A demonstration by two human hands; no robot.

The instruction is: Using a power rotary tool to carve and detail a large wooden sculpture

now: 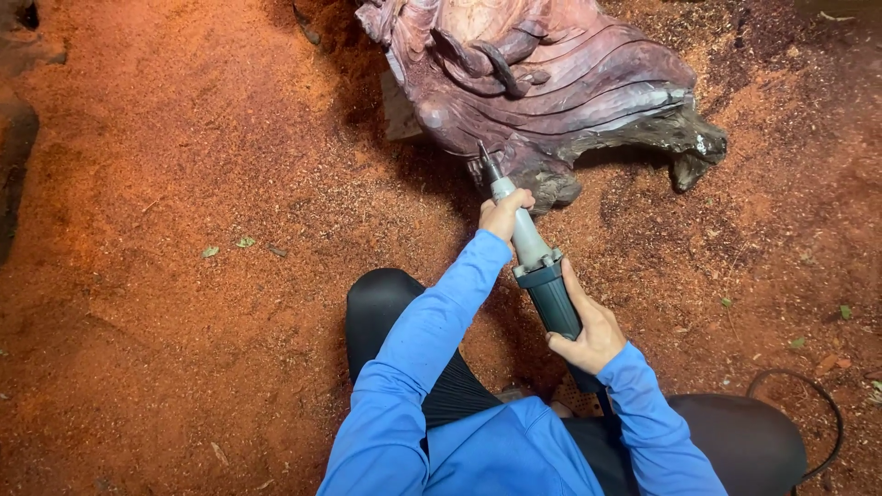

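Note:
A carved reddish-purple wooden sculpture [560,83] with flowing ridges stands on the sawdust-covered ground at the top centre. I hold a hand-held die grinder [542,276] with a grey neck and a dark green body; its thin bit touches the sculpture's lower edge. My left hand [503,213] grips the grey neck near the tip. My right hand [588,326] wraps the green body further back. Both arms wear blue sleeves.
Red-orange sawdust [184,276] covers the ground all around, with a few small leaves. My dark-trousered knees [386,303] are at the bottom. A black cable [827,404] loops at the lower right. A dark rock-like edge [14,138] sits at far left.

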